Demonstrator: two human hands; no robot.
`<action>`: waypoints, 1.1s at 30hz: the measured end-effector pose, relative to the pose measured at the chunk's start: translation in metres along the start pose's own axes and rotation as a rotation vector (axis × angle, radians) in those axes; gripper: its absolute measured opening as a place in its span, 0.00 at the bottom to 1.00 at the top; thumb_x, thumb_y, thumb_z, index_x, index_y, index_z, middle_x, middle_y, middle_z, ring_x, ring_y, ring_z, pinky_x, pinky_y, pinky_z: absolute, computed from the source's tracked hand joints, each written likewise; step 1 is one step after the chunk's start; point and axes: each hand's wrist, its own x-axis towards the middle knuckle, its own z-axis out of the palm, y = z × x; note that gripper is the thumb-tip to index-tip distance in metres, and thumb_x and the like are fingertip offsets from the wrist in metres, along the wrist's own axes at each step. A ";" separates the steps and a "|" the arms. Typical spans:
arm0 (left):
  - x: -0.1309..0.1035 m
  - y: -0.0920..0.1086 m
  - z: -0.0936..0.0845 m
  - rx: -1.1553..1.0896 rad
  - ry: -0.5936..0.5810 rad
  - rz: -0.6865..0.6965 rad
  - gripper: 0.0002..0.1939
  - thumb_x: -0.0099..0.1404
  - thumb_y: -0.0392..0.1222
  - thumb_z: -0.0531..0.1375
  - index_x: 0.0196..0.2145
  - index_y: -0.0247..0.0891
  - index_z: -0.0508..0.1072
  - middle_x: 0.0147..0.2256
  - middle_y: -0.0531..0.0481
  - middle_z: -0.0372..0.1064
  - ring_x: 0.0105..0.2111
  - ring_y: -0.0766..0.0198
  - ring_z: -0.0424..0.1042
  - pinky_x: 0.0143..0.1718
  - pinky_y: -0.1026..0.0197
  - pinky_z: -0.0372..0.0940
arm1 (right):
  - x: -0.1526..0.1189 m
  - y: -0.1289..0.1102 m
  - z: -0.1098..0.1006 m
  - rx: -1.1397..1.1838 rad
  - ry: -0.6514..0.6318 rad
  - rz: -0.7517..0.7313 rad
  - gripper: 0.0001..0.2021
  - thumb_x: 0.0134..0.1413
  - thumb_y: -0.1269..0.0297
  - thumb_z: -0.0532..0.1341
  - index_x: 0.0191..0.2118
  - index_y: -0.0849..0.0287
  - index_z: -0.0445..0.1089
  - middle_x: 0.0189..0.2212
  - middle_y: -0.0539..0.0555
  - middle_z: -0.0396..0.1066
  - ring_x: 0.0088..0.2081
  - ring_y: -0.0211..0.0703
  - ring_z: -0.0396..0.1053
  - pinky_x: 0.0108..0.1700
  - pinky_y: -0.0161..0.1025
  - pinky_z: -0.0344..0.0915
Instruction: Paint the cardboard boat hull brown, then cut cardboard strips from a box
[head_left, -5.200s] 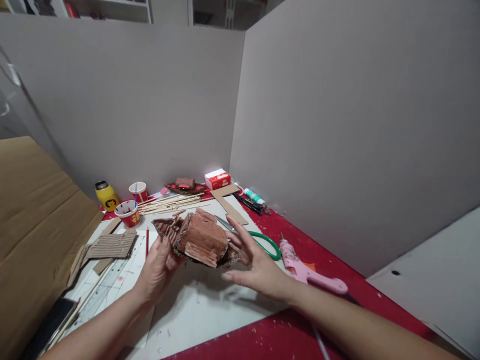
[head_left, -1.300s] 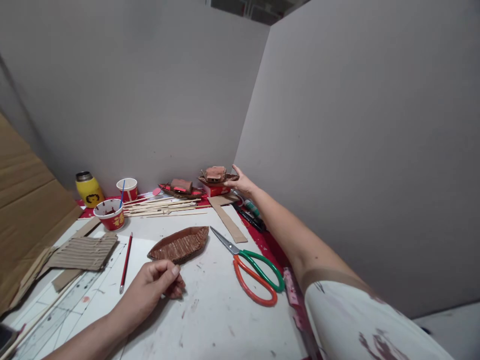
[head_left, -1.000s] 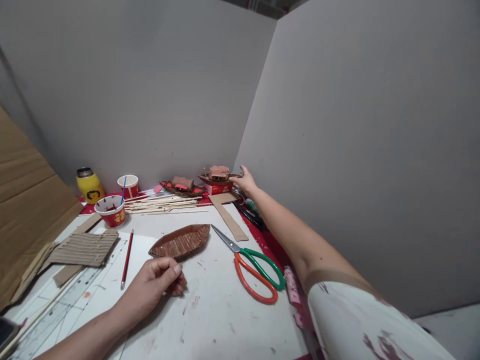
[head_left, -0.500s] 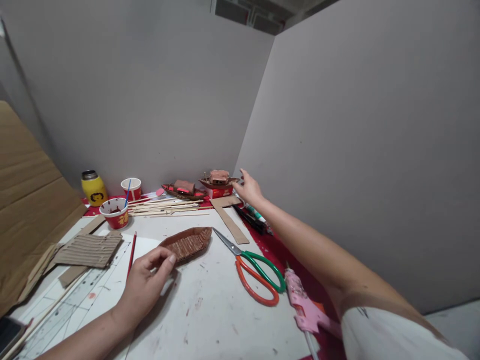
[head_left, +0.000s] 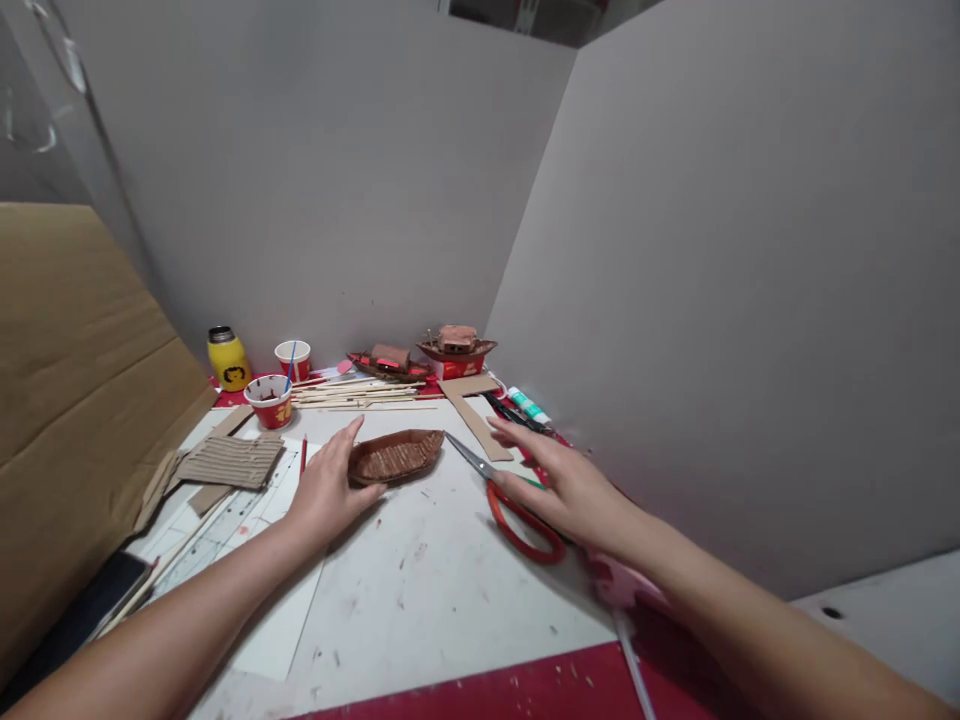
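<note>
A small brown boat hull (head_left: 397, 457) with a ribbed floor lies on the white work surface. Around its left end my left hand (head_left: 334, 480) is spread, thumb in front and fingers behind, the thumb apart from the fingers. My right hand (head_left: 562, 485) hovers over the scissors (head_left: 525, 535) with its fingers apart, holding nothing. It covers part of their green handle; the orange handle and blades show. Partly hidden under the right forearm is a pink glue gun (head_left: 622, 583).
Two finished-looking boats (head_left: 390, 362) (head_left: 457, 342) stand at the back beside thin wooden sticks (head_left: 352, 393). Paper cups (head_left: 268, 402) and a yellow bottle (head_left: 229, 360) are at the back left. Corrugated cardboard (head_left: 232, 461) and a red pencil (head_left: 304, 455) lie left.
My right hand has come back from the rear boat to above the scissors. My left hand has opened wider around the hull's left end. The view has shifted.
</note>
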 end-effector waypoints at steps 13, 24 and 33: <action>-0.009 0.008 0.002 -0.101 -0.072 -0.042 0.48 0.53 0.40 0.67 0.68 0.43 0.51 0.57 0.39 0.64 0.54 0.50 0.67 0.55 0.48 0.62 | -0.044 -0.005 0.028 0.165 0.092 0.000 0.19 0.60 0.57 0.59 0.55 0.52 0.73 0.46 0.58 0.79 0.44 0.52 0.79 0.45 0.48 0.77; -0.057 0.038 -0.005 -0.142 -0.105 -0.081 0.47 0.55 0.44 0.68 0.67 0.37 0.51 0.47 0.40 0.70 0.39 0.58 0.74 0.43 0.53 0.69 | -0.050 0.001 0.049 0.191 0.170 -0.078 0.18 0.59 0.55 0.57 0.49 0.55 0.76 0.39 0.58 0.81 0.40 0.53 0.80 0.43 0.48 0.75; -0.074 0.012 -0.072 0.285 0.026 -0.115 0.31 0.64 0.45 0.63 0.63 0.39 0.62 0.62 0.37 0.61 0.59 0.47 0.63 0.59 0.42 0.60 | -0.052 -0.001 0.049 0.189 0.192 -0.143 0.18 0.59 0.54 0.57 0.47 0.56 0.77 0.36 0.58 0.81 0.36 0.51 0.80 0.40 0.45 0.75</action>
